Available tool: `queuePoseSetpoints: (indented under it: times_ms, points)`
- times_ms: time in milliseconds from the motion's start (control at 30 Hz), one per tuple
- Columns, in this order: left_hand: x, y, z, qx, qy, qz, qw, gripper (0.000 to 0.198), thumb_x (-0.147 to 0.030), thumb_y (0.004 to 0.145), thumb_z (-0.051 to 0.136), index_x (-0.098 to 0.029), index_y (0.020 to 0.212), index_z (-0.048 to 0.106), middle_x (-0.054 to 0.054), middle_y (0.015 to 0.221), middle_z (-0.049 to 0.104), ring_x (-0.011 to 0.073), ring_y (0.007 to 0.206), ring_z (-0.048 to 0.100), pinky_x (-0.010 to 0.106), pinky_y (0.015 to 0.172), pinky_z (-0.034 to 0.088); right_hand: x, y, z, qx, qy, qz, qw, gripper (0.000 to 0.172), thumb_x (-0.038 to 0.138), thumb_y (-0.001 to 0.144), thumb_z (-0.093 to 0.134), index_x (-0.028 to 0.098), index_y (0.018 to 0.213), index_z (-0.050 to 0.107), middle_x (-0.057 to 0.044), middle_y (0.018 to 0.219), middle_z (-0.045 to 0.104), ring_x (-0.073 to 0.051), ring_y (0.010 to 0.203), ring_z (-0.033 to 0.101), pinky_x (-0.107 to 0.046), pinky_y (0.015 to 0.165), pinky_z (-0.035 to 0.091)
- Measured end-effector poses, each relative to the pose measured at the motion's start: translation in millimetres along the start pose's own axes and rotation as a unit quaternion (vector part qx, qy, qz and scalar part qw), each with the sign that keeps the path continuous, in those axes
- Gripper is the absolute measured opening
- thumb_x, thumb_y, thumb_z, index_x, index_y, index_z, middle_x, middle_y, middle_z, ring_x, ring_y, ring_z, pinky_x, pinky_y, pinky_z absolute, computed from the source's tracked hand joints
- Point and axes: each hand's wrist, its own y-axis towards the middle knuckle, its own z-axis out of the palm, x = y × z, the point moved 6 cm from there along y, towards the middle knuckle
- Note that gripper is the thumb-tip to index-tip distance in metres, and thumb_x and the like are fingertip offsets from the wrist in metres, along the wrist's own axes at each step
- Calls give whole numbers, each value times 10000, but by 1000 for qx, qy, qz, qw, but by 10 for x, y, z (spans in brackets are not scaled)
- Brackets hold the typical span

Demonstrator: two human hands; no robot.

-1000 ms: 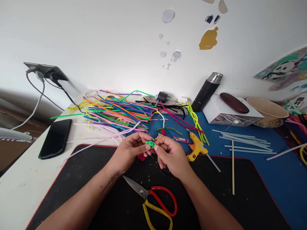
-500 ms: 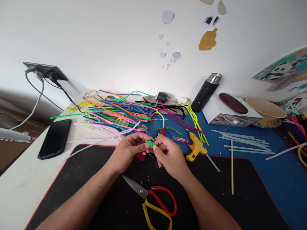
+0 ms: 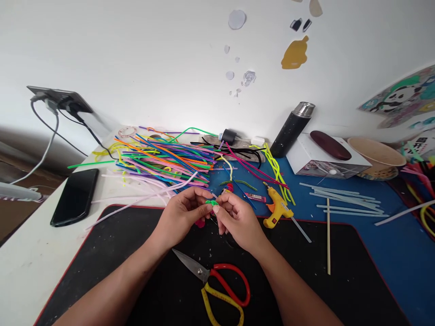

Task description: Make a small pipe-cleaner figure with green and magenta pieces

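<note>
Between my two hands is a small green piece of bent pipe cleaner (image 3: 212, 203). My left hand (image 3: 185, 215) pinches its left side between thumb and fingertips. From the other side my right hand (image 3: 239, 219) grips it with thumb and forefinger, the fingers curled. A magenta fuzzy piece (image 3: 200, 223) shows partly behind my left fingers. Below the hands, scissors (image 3: 212, 280) with one red and one yellow handle lie on the black mat (image 3: 152, 290). A yellow hot glue gun (image 3: 277, 208) rests right of my right hand, a glue stick poking from its back.
A heap of coloured pipe cleaners (image 3: 170, 158) lies at the back left, beside a black phone (image 3: 75, 197). At the right are several glue sticks (image 3: 346, 199), a wooden stick (image 3: 328, 244), a black thermos (image 3: 292, 130), a white box (image 3: 306, 156) and a bowl (image 3: 377, 156).
My fingers have turned the green piece slightly, so it now looks flatter and wider. Both hands stay in nearly the same place. The view has shifted a little.
</note>
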Motion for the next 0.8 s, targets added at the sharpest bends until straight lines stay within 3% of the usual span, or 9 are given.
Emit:
queuePoseSetpoints:
  times_ms: [267, 533, 800]
  points:
    - [9, 9, 32, 37, -19, -1, 999, 431, -371, 756, 940, -182, 1087, 740, 38, 878, 748, 168, 734, 699, 264, 625, 571, 29, 5, -46, -31, 28, -6, 999, 291, 496, 955, 683, 221, 905, 603, 88, 512, 539, -121, 424, 546, -229, 465, 431]
    - [-33, -3, 39, 15, 11, 31, 999, 360, -366, 787, 912, -196, 1046, 729, 15, 871, 724, 162, 763, 690, 280, 697, 588, 33, 22, -71, -45, 40, -1, 998, 335, 544, 931, 699, 230, 888, 589, 102, 484, 499, -121, 398, 528, -229, 441, 414]
    - [-23, -2, 29, 13, 44, 25, 999, 266, -367, 850, 845, -185, 992, 714, 10, 810, 713, 147, 706, 666, 240, 597, 541, -22, 25, -57, -23, 31, -12, 999, 278, 491, 982, 664, 226, 923, 605, 105, 508, 495, -115, 405, 517, -225, 455, 420]
